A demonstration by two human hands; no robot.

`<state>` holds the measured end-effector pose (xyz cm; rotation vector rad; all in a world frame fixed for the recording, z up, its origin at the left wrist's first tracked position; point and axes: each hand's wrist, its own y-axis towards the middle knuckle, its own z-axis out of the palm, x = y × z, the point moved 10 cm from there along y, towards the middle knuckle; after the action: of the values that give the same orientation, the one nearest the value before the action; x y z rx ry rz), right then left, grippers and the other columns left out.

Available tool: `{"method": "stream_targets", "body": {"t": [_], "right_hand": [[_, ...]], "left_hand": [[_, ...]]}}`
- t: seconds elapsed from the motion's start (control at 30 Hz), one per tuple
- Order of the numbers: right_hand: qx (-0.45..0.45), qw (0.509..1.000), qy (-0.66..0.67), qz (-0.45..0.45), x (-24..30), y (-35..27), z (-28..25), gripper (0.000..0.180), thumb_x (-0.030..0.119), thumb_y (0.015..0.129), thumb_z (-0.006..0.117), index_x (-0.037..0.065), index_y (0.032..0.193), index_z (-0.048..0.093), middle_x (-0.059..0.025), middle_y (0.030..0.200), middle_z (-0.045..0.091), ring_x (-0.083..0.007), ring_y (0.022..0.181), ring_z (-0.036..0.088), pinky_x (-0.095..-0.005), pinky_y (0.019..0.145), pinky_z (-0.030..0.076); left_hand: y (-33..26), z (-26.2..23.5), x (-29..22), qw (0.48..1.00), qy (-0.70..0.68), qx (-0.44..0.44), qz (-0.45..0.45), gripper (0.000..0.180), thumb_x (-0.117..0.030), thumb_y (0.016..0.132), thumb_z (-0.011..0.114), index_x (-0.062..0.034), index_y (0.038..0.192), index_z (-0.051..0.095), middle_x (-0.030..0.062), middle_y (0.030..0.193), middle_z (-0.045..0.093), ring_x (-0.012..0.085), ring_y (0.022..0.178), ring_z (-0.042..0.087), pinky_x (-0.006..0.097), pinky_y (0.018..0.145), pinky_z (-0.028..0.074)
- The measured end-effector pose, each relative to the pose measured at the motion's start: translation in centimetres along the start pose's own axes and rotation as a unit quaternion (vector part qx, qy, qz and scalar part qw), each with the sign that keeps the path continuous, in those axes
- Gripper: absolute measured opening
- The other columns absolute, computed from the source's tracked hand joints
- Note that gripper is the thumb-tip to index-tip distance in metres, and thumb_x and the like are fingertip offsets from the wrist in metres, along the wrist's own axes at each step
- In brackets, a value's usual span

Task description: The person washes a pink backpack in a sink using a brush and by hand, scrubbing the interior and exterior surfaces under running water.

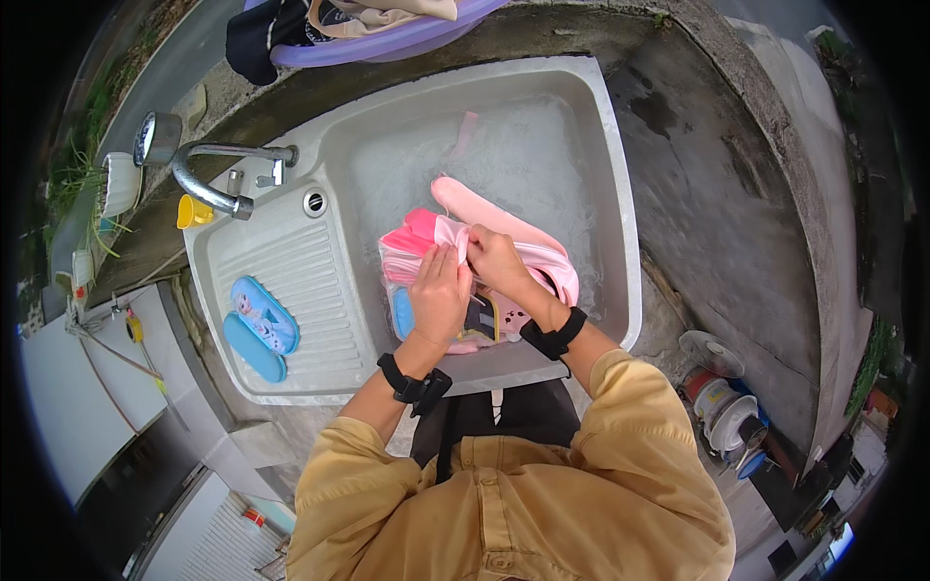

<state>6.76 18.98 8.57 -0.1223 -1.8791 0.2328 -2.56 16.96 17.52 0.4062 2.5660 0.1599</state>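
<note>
A pink school bag (547,259) lies bunched in the water of the white sink basin (610,194). Its long padded strap (489,208) stretches over the top, and patches of dark grey, blue and spotted pink show below my hands. My left hand (443,295) presses its closed fingers on a light pink fold of the bag. Close beside it, the bent fingers of my right hand (499,259) pinch the same fold. Part of the bag is hidden under both hands and wrists.
Left of the basin, a blue oblong case (257,353) with a cartoon picture lies on the ribbed washboard (315,281). A chrome tap (218,194) and a yellow cup (194,211) stand behind. A purple tub (387,44) of clothes sits beyond the sink. A pink strip (467,133) lies in the basin.
</note>
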Motion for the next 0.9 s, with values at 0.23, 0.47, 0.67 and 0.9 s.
{"method": "stream_targets", "body": {"t": [0.23, 0.47, 0.67, 0.9], "right_hand": [[0.167, 0.788, 0.506, 0.309, -1.6, -3.9, 6.1, 0.013, 0.015, 0.085, 0.050, 0.003, 0.081, 0.051, -0.0060, 0.061, 0.049, -0.0036, 0.038, 0.033, -0.0157, 0.030, 0.015], [0.117, 0.957, 0.235, 0.123, 0.6, -4.2, 8.5, 0.021, 0.018, 0.085, 0.048, -0.002, 0.080, 0.050, -0.0116, 0.059, 0.053, -0.0179, 0.043, 0.048, -0.0297, 0.039, 0.036], [-0.071, 0.992, -0.102, 0.000, 3.2, -5.6, 7.4, 0.019, 0.017, 0.085, 0.049, -0.002, 0.082, 0.049, -0.0127, 0.060, 0.054, -0.0185, 0.042, 0.048, -0.0322, 0.039, 0.038], [0.114, 0.728, 0.537, 0.412, -0.2, -9.8, 10.9, 0.011, 0.015, 0.087, 0.047, 0.008, 0.078, 0.046, -0.0040, 0.059, 0.046, -0.0047, 0.035, 0.029, -0.0185, 0.030, 0.018]], "left_hand": [[0.1, -1.9, 8.6, 0.960, -0.167, 0.021, -0.225, 0.035, -0.020, 0.078, 0.057, 0.0041, 0.104, 0.056, 0.0199, 0.111, 0.051, 0.0347, 0.111, 0.044, 0.040, 0.094, 0.034], [-0.8, 1.6, 14.5, 0.928, -0.179, 0.026, -0.327, 0.040, -0.018, 0.079, 0.051, 0.0025, 0.113, 0.051, 0.0241, 0.127, 0.040, 0.0345, 0.120, 0.038, 0.036, 0.100, 0.027], [-2.4, 0.8, 14.1, 0.925, -0.231, -0.033, -0.301, 0.033, -0.008, 0.080, 0.045, 0.0004, 0.110, 0.056, 0.0239, 0.127, 0.042, 0.0336, 0.122, 0.036, 0.035, 0.101, 0.027], [-3.2, 0.4, 12.3, 0.933, -0.242, -0.055, -0.260, 0.032, -0.005, 0.082, 0.045, -0.0003, 0.111, 0.056, 0.0177, 0.124, 0.048, 0.0330, 0.122, 0.037, 0.036, 0.101, 0.027]]}}
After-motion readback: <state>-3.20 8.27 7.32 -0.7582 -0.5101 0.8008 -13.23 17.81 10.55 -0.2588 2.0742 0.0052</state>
